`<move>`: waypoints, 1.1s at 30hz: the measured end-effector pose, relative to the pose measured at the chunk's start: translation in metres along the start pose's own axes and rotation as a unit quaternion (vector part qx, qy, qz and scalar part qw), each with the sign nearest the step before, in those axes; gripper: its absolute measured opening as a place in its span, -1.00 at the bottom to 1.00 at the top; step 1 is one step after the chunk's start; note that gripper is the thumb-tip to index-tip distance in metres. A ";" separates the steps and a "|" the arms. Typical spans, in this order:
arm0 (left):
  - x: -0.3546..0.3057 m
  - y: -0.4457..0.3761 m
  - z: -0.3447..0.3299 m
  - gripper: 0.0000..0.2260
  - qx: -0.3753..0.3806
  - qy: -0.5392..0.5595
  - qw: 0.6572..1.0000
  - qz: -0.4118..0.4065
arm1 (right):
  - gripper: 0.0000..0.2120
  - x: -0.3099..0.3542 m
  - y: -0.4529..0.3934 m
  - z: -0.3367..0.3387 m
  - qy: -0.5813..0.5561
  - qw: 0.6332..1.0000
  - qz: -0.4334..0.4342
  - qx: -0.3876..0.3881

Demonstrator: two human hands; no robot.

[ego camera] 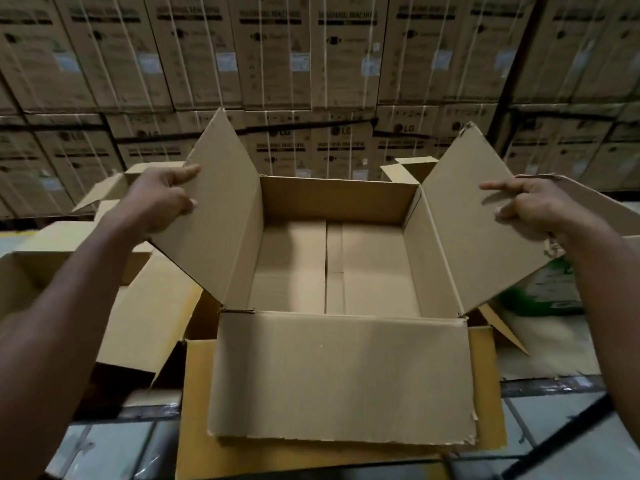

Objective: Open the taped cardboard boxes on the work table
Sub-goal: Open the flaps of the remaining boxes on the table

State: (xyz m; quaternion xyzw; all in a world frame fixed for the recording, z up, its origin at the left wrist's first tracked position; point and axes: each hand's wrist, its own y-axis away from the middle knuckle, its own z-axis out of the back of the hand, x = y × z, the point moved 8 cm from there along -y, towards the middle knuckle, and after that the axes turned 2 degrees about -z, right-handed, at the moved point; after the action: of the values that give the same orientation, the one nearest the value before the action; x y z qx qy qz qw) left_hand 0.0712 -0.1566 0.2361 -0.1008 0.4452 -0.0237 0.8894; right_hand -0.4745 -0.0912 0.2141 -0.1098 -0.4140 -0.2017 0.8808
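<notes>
A brown cardboard box (334,199) stands open in the middle, its inside empty. The near flap (339,375) hangs down toward me over another yellowish box (197,410) beneath. My left hand (159,199) grips the edge of the raised left flap (214,209), thumb on its inner face. Across the box, the outer edge of the raised right flap (478,220) is pinched by my right hand (530,206). Both flaps are spread outward and upward.
More open cardboard boxes lie at the left (131,306) and behind right (408,171). A green and white package (550,289) sits to the right under the flap. A wall of stacked washing machine cartons (311,64) fills the background.
</notes>
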 end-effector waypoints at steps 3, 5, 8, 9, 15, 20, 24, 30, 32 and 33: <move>0.009 -0.004 0.003 -0.45 0.004 -0.004 1.000 0.000 | -0.47 0.005 -0.003 -0.005 0.021 1.000 -0.001 0.003; 0.012 -0.003 0.007 -0.45 0.006 -0.014 1.000 0.002 | -0.48 0.009 -0.004 -0.006 0.028 1.000 0.002 0.010; 0.014 -0.004 0.010 -0.45 0.005 -0.031 1.000 0.003 | -0.47 0.011 -0.005 -0.006 0.026 0.999 0.007 0.022; 0.014 -0.005 0.009 -0.45 0.004 -0.036 0.999 0.002 | -0.47 0.011 -0.007 -0.008 0.028 0.999 0.007 0.021; 0.021 -0.013 0.005 -0.44 0.018 -0.019 0.999 0.026 | -0.44 0.004 -0.017 -0.028 0.039 0.998 -0.007 0.052; 0.047 -0.012 -0.020 -0.42 0.040 -0.082 0.995 0.052 | -0.44 -0.006 -0.025 -0.052 0.044 0.995 -0.017 0.092; 0.079 -0.010 -0.040 -0.42 0.035 -0.082 0.992 0.092 | -0.48 -0.015 -0.033 -0.067 0.033 0.994 -0.027 0.096; 0.086 -0.020 -0.052 -0.42 0.032 -0.081 0.992 0.088 | -0.49 -0.020 -0.045 -0.072 0.046 0.995 -0.021 0.087; 0.089 -0.021 -0.059 -0.42 0.031 -0.084 0.992 0.085 | -0.47 -0.024 -0.047 -0.078 0.051 0.995 -0.018 0.080; 0.091 -0.022 -0.062 -0.42 0.030 -0.083 0.993 0.083 | -0.46 -0.027 -0.048 -0.083 0.052 0.995 -0.013 0.080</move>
State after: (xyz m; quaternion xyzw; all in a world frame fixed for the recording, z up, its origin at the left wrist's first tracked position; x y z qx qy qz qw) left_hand 0.0775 -0.2001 0.1326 -0.0385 0.3754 0.0459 0.9249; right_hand -0.4546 -0.1574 0.1418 -0.0227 -0.3838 -0.1845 0.9045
